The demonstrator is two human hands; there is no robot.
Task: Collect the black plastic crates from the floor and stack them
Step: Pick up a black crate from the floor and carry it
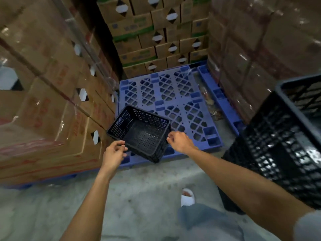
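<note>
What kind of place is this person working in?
Most likely a warehouse or stockroom: tall stacks of shrink-wrapped cartons on every side, a blue plastic pallet on a bare concrete floor, and black crates being gathered.

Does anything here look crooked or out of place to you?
Yes. The small black crate sits askew on the blue pallet, turned at an angle with one corner overhanging the front edge. Some litter, too blurred to name, lies in the gap beside the pallet. Both hands are near the crate's rim.
</note>
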